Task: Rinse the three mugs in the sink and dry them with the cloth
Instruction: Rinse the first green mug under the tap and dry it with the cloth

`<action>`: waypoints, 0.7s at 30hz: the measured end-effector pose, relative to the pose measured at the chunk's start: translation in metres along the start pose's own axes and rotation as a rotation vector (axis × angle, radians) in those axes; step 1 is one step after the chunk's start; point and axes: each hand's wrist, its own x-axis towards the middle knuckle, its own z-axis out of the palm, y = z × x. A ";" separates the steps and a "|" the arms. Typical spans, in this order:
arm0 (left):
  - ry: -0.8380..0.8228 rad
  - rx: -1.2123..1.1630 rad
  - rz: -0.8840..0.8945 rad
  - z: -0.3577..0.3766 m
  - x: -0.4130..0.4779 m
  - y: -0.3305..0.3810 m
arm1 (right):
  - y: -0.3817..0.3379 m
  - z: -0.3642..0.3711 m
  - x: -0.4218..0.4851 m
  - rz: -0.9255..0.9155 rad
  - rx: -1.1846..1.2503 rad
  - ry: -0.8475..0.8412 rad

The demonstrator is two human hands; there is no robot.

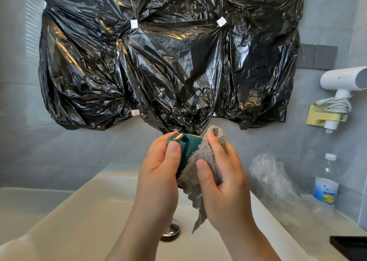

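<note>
Above the white sink (89, 211), both hands are raised in front of the wall. The left hand (160, 167) grips a teal mug (190, 144) with its fingers curled round the far side and its thumb lying along the handle (the handle has a gold-coloured band at its top). The right hand (222, 179) holds a grey fluffy cloth (189, 178), thumb and fingers closed over it, and presses it against the right side of the mug. The cloth's loose end hangs down towards the basin, above the metal drain (171, 231).

Behind the hands, crinkled black plastic sheeting (158, 62) covers most of the wall. To its right are two grey wall plates (315, 57), and below them a white hair dryer (343, 82) sits in a yellowish holder with its cord coiled. On the counter (307, 217) right of the sink lies a crumpled clear plastic bag (272, 173), with a clear water bottle (326, 181) standing upright just beside it.
</note>
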 end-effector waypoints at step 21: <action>0.438 0.402 0.230 0.000 -0.005 -0.007 | -0.011 0.010 -0.008 -0.041 -0.037 0.044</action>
